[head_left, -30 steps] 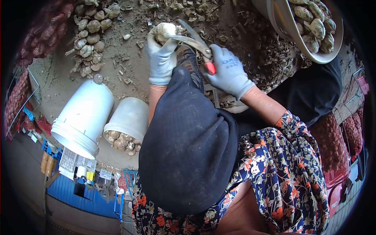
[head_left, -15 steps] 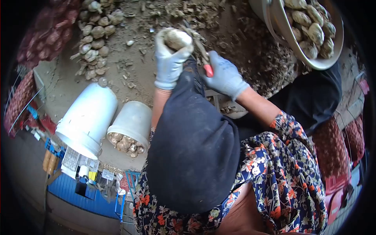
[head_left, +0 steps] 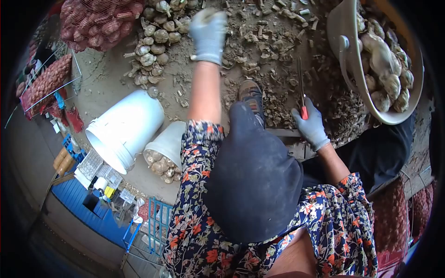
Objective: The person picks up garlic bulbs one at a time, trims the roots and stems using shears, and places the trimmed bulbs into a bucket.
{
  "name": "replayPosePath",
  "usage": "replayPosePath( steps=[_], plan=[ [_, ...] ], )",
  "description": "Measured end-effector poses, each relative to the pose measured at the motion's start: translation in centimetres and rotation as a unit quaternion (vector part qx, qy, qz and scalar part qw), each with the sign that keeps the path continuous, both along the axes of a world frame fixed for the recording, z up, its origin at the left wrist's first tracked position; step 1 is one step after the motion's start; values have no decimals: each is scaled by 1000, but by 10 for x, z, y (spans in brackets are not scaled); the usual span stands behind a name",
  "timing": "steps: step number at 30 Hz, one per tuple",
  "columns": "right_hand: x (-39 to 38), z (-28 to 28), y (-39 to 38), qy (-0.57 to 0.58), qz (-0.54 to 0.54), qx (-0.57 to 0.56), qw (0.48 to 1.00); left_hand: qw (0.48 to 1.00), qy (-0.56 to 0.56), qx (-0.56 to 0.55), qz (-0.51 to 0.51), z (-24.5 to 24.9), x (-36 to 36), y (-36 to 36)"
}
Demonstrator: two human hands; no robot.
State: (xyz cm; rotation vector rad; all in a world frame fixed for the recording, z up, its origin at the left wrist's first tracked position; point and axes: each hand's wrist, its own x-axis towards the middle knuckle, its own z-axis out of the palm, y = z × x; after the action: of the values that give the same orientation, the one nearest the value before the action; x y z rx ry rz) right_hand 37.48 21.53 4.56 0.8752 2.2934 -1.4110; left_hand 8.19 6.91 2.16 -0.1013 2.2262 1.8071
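My left hand (head_left: 207, 34), in a pale grey work glove, reaches forward over the dirt floor. It is smeared by motion and its fingers are not clear. Beside it on the left lies a heap of garlic bulbs (head_left: 157, 46) with stalks. My right hand (head_left: 311, 126), gloved too, is closed around the red handle of a pair of shears (head_left: 301, 85), whose slim metal end points away from me. Right of that hand a large pale bucket (head_left: 336, 44) leans toward me with garlic bulbs (head_left: 391, 83) in it.
Dry stalk trimmings (head_left: 259, 41) litter the ground. On the left are a white bucket (head_left: 127, 127), a smaller bucket of bulbs (head_left: 169, 139) and a red mesh sack (head_left: 99, 23). My dark-clothed knee (head_left: 255, 180) rises in the middle, with a shoe (head_left: 251, 97) ahead.
My left hand has moved forward, and the garlic bulb it held no longer shows in it. My right hand has drawn away to the right with the shears. The view has shifted.
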Motion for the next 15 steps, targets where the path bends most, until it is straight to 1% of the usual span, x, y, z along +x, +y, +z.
replayPosePath(
  steps=[1,2,3,5,6,7,9,10,11,12,13,14,15],
  plan=[
    [3,-4,0,28,17,20,999,978,-78,46,190,-17,-10,-25],
    [5,-8,2,-9,55,19,998,964,-78,22,253,-47,-25,-63],
    [4,-12,1,-7,55,17,998,946,-77,0,316,-72,-41,-95],
    [-7,-23,-5,-9,115,-27,993,919,-95,-3,382,-86,-71,-129],
    [-11,-29,-8,-24,115,-50,992,920,-154,56,355,-92,-83,-138],
    [-13,-35,-6,-21,116,-54,992,893,-157,71,415,-88,-91,-128],
    [-23,-50,-4,101,183,17,978,885,-141,184,405,-161,-124,-166],
    [-35,-51,-3,134,178,37,974,895,-108,133,412,-121,-105,-142],
    [-48,-56,2,168,197,47,965,902,-84,58,420,-113,-100,-137],
    [-68,-55,7,190,207,15,960,907,-83,-15,413,-103,-93,-134],
    [-70,-78,9,249,229,63,939,919,-3,66,389,-108,-81,-136],
    [-79,-91,11,318,240,105,911,922,13,7,387,-110,-68,-140],
    [-83,-111,15,294,243,83,920,938,2,85,337,-98,-53,-140]
  ],
)
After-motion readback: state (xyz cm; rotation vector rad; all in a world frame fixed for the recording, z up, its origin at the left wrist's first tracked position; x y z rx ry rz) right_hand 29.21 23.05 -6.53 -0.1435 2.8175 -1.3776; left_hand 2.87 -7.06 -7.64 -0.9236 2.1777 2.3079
